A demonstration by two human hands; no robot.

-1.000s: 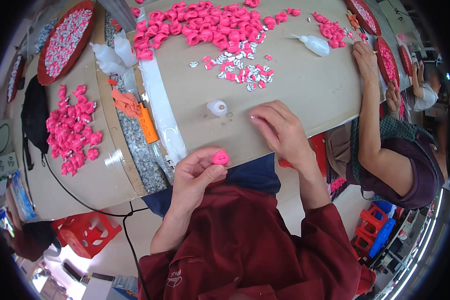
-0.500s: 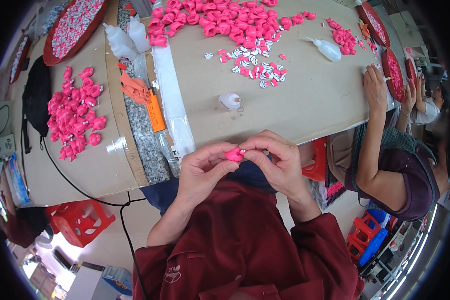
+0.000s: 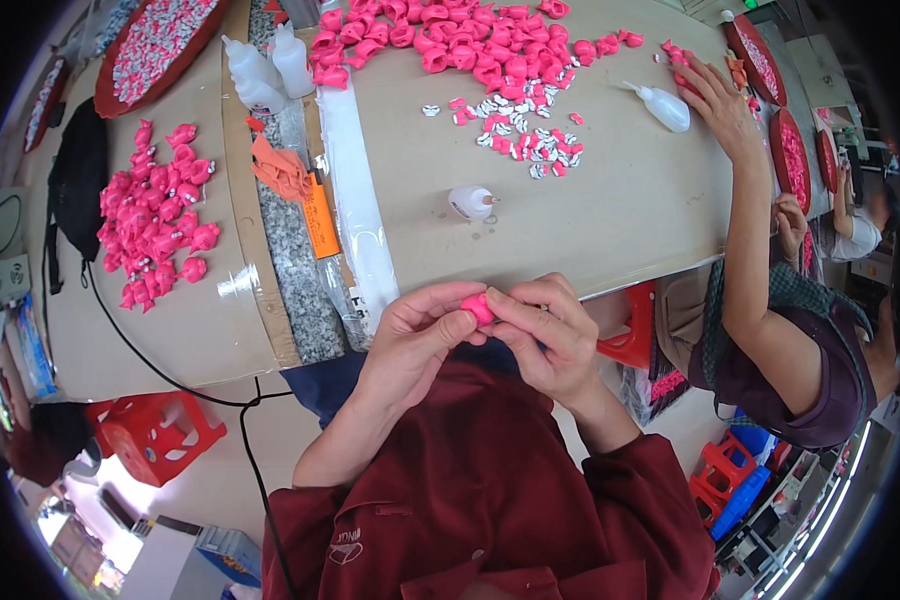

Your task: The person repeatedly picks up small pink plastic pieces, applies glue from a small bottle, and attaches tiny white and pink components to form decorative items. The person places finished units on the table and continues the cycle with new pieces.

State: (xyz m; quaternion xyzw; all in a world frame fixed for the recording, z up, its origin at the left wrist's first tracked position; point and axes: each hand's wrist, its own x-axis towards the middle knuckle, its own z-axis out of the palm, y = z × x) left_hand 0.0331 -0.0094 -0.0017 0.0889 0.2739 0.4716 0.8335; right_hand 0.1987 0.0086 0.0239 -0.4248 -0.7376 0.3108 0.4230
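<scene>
My left hand (image 3: 418, 335) and my right hand (image 3: 550, 335) meet just below the table's near edge, both pinching one small pink piece (image 3: 479, 308) between their fingertips. Above them on the tan table (image 3: 610, 210) lies a small white glue bottle (image 3: 468, 202) on its side. Farther up sits a scatter of small pink-and-white bits (image 3: 525, 130), and beyond it a big heap of pink pieces (image 3: 450, 40).
A second pile of pink pieces (image 3: 160, 215) lies at the left. Two white squeeze bottles (image 3: 265, 65) and a round red tray (image 3: 155, 45) stand at the back left. A co-worker's arm (image 3: 745, 200) reaches over the table's right end beside another white bottle (image 3: 660, 108). Red stools (image 3: 155, 435) stand below.
My right hand came back from the table to my left hand. Both hands now hold the pink piece together.
</scene>
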